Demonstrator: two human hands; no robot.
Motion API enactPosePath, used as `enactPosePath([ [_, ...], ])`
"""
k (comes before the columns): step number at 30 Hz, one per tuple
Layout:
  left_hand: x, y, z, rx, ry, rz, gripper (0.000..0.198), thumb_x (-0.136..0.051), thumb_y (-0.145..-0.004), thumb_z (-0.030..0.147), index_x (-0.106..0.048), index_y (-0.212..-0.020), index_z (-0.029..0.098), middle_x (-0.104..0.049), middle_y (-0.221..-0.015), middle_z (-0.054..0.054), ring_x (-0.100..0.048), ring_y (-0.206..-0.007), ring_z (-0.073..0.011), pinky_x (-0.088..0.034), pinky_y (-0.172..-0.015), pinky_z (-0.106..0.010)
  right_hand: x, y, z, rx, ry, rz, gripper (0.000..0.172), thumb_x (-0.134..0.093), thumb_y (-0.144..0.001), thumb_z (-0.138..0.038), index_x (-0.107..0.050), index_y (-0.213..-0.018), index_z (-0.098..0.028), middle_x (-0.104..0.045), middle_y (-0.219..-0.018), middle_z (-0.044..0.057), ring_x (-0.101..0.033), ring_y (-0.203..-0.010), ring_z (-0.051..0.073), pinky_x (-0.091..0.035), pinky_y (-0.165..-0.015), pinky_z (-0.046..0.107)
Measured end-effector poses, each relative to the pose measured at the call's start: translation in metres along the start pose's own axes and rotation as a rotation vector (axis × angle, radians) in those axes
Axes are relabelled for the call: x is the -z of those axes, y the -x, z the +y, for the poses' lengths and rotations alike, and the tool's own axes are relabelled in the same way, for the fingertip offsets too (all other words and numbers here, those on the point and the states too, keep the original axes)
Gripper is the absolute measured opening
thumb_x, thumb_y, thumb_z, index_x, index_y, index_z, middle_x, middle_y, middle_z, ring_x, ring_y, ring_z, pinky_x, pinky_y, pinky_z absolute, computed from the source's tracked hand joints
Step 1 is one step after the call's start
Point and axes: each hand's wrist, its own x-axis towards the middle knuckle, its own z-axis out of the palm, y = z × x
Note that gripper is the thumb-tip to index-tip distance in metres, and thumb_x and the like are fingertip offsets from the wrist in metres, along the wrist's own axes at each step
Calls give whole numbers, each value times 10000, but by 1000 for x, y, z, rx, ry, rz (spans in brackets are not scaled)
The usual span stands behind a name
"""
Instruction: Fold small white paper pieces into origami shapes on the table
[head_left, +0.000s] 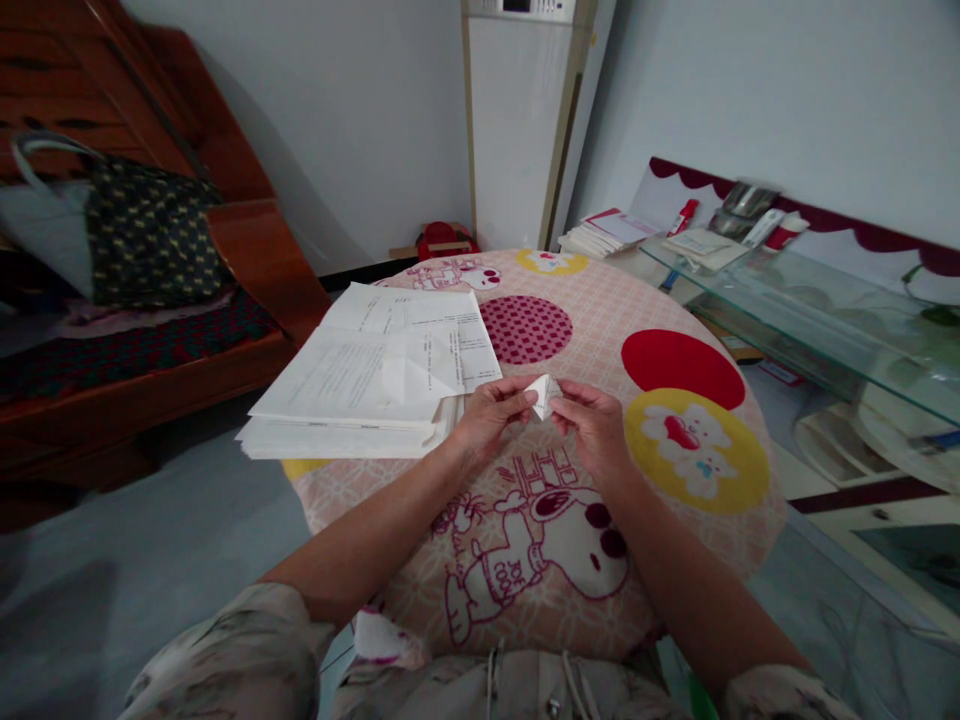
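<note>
A small folded piece of white paper [543, 396] is held up over the middle of the round table, its top coming to a point. My left hand [495, 412] pinches its left side between thumb and fingers. On the opposite side, my right hand [589, 418] grips the paper's right edge the same way. Close to my left hand lies a thick stack of printed sheets [337, 375], with loose pages overlapping on top. The fingers partly cover the folded paper, so its lower folds are hard to make out.
A patterned cloth [600, 290] covers the round table. To the right stands a glass shelf [817, 350] with papers and small items on it. On the left is a wooden bench [247, 260] bearing a dark patterned bag [154, 235]. A tall white cabinet-like unit [517, 120] stands behind.
</note>
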Motion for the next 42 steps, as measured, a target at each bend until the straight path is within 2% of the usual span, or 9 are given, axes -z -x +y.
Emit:
enactPosePath([
  [3, -1, 0, 0, -57, -68, 19, 281, -832, -676, 309, -791, -904, 150, -693, -762, -44, -482, -569, -64, -377, -546, -223, 0, 0, 3, 28, 43, 52, 236, -804, -624, -260, -759, -842, -183, -690, -629, -6, -570, -500, 112, -389, -418, 225],
  [7, -1, 2, -1, -111, -144, 51, 280, -812, -702, 349, -794, -889, 142, -639, -638, -16, -460, -542, -72, -343, -524, -222, 0, 0, 5, 54, 104, 110, 202, -800, -631, -284, -730, -790, -179, -666, -586, -15, -557, -471, 109, -387, -410, 226],
  [12, 0, 3, 1, -196, -254, 90, 201, -812, -704, 344, -793, -773, 156, -618, -608, 1, -468, -557, -75, -354, -543, -217, 1, 1, 4, 67, 162, 122, 187, -797, -635, -298, -708, -748, -179, -657, -574, -13, -552, -464, 114, -384, -411, 231],
  [16, -1, 2, 5, -253, -297, 60, 229, -801, -718, 400, -796, -770, 177, -662, -688, -14, -513, -619, -94, -404, -581, -217, 2, 3, 4, 83, 220, 78, 166, -785, -662, -308, -716, -743, -181, -651, -557, -3, -553, -466, 125, -392, -420, 242],
  [22, 0, 3, 7, -187, -282, 35, 317, -804, -707, 460, -791, -783, 153, -695, -705, -46, -559, -642, -118, -443, -605, -234, 3, 5, 4, 100, 278, 27, 157, -781, -678, -312, -721, -751, -187, -639, -537, -8, -542, -460, 123, -401, -432, 241],
  [32, 5, 2, 6, -280, -407, 68, 285, -793, -721, 420, -754, -670, 142, -621, -579, -8, -485, -545, -92, -373, -530, -219, 2, 6, -2, 92, 326, -44, 184, -783, -662, -345, -691, -712, -194, -597, -516, -28, -487, -446, 105, -367, -435, 234],
  [38, 5, 4, 8, -208, -450, 26, 320, -785, -712, 446, -741, -666, 132, -619, -567, -10, -471, -526, -90, -362, -524, -221, 8, 6, -8, 147, 451, -165, 320, -620, -835, -423, -604, -607, -199, -552, -512, -15, -487, -473, 119, -371, -463, 249],
  [42, 4, 5, 9, -181, -454, -6, 333, -791, -692, 452, -731, -637, 130, -613, -549, -12, -474, -510, -88, -368, -512, -214, 12, 5, -8, 192, 538, -230, 301, -599, -856, -403, -600, -635, -199, -518, -524, -26, -459, -484, 116, -342, -464, 248],
])
